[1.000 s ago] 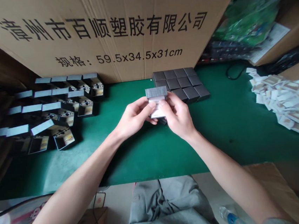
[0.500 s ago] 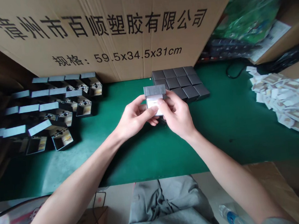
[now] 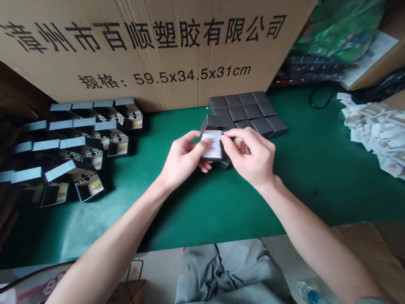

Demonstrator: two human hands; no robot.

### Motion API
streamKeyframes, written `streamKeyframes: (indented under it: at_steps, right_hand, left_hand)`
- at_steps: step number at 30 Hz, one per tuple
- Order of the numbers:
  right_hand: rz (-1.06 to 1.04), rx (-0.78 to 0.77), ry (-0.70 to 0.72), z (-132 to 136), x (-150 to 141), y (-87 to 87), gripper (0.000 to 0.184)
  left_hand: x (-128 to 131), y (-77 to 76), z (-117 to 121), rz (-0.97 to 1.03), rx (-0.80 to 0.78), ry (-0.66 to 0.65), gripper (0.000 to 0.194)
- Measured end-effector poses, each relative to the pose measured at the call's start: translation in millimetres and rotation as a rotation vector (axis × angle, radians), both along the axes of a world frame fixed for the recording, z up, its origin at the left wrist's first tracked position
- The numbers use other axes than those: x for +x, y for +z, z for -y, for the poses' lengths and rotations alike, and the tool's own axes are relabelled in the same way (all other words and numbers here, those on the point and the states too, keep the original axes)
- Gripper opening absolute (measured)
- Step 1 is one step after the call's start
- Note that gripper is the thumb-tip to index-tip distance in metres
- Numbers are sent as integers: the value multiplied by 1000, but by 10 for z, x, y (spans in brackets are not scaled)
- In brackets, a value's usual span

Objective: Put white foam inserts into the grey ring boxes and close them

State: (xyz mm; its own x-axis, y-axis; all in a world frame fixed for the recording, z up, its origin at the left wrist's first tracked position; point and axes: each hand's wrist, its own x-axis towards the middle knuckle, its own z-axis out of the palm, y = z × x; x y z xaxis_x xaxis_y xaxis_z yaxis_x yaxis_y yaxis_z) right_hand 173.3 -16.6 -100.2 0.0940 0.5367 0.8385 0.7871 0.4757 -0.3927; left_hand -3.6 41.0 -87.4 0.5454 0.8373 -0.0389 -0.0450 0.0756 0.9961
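My left hand (image 3: 186, 156) grips a small black hinged box (image 3: 211, 122) from its left side, thumb lying over the front. The box's lid is up, and a white insert (image 3: 212, 144) fills its inside. On the other side my right hand (image 3: 251, 154) is closed, thumb and forefinger pinched at the insert's upper right edge. Its remaining fingers are curled. Just behind the hands, several closed black boxes (image 3: 236, 113) sit packed in rows. Part of something dark shows under the held box; what it is I cannot make out.
At the left stand several open black boxes (image 3: 91, 185) in rows. A heap of white inserts (image 3: 383, 134) lies at the right of the green table (image 3: 208, 209). A large cardboard carton (image 3: 164, 55) rises along the back. A plastic bottle (image 3: 315, 296) is below the table's front edge.
My right hand has shifted right, from thumb on the insert's face to a pinch at its edge. The box has turned and tilted in my left hand. The view has moved slightly.
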Motion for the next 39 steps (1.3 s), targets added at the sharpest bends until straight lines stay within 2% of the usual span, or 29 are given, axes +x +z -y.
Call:
streamKeyframes:
  at_steps: [3,6,19,29,34,39]
  right_hand:
    - [190,20,-11,-15,22,-31,13]
    - [256,-26,-31,-26,18,-65,17]
    - [245,-140,-19,6,-9,-92,22]
    - [255,-47,-34,9,-16,-85,14]
    - [289,-93,-48,11,-21,-83,20]
    - [266,-63,-9,20,-23,-68,17]
  left_hand:
    - [-15,-9,4,-59,10,-9,42]
    - [-27,-18,14,-100,33,-19,43]
    - [-50,-23,25,-145,91,-37,46]
    - [-57,-36,37,-170,132,-47,45]
    - [-60,-36,49,-180,160,-59,42]
    - [-65,-48,51,-190,175,-61,41]
